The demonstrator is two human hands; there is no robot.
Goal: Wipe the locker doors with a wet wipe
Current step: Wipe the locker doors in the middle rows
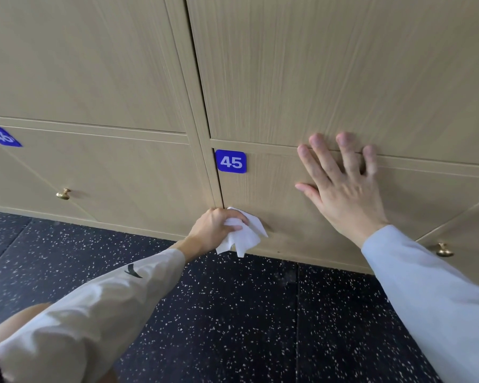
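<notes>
The bottom locker door numbered 45 (282,194) is light wood with a blue number plate (231,161) at its upper left corner. My left hand (215,230) grips a crumpled white wet wipe (246,236) and holds it against the door's lower left part, near the door's left edge. My right hand (343,189) lies flat on the same door with fingers spread, the fingertips reaching the seam under the upper locker door (329,64).
Locker 46 (108,175) stands to the left with a brass knob (63,194). A second brass knob (443,250) shows at the right, by my right sleeve. Below the lockers runs a dark speckled floor (246,313).
</notes>
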